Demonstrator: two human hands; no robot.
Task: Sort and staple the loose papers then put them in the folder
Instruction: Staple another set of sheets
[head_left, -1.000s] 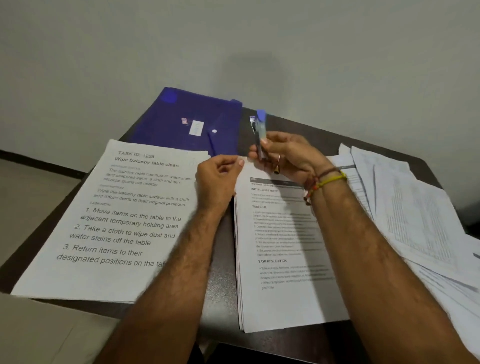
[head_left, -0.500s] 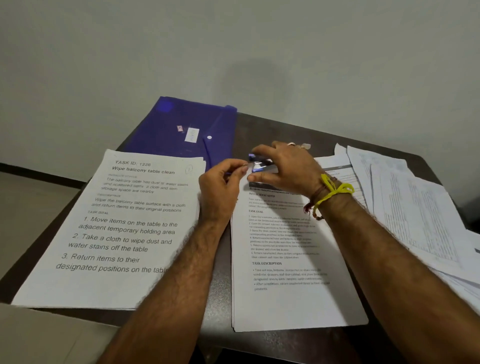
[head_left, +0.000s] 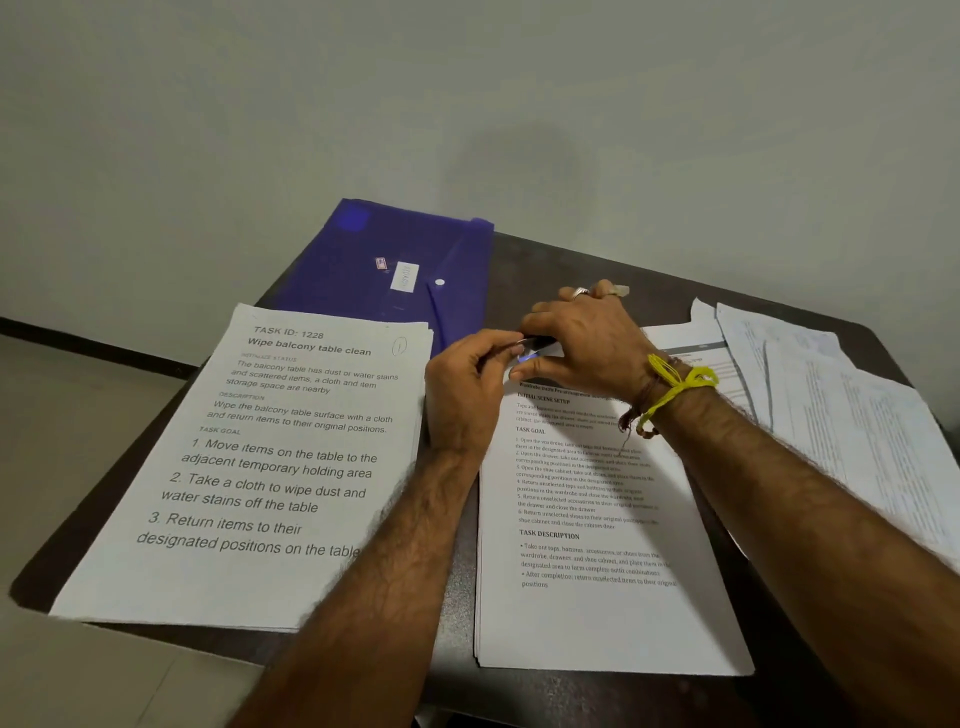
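A small blue and silver stapler (head_left: 531, 352) lies flat at the top left corner of the middle paper stack (head_left: 597, 545). My right hand (head_left: 587, 343) is closed over it from above. My left hand (head_left: 467, 389) pinches that same corner, fingertips touching the stapler's left end. A second stack headed "Wipe balcony table clean" (head_left: 270, 467) lies to the left. The purple folder (head_left: 395, 265) lies shut at the back of the table, beyond both hands.
Several loose, overlapping sheets (head_left: 841, 415) are spread on the right side of the dark table (head_left: 571, 265). A pale wall rises right behind the table. The table's front edge runs under my forearms.
My right hand brought the stapler down from upright in the air to flat on the middle stack's top left corner. My left hand followed to that corner.
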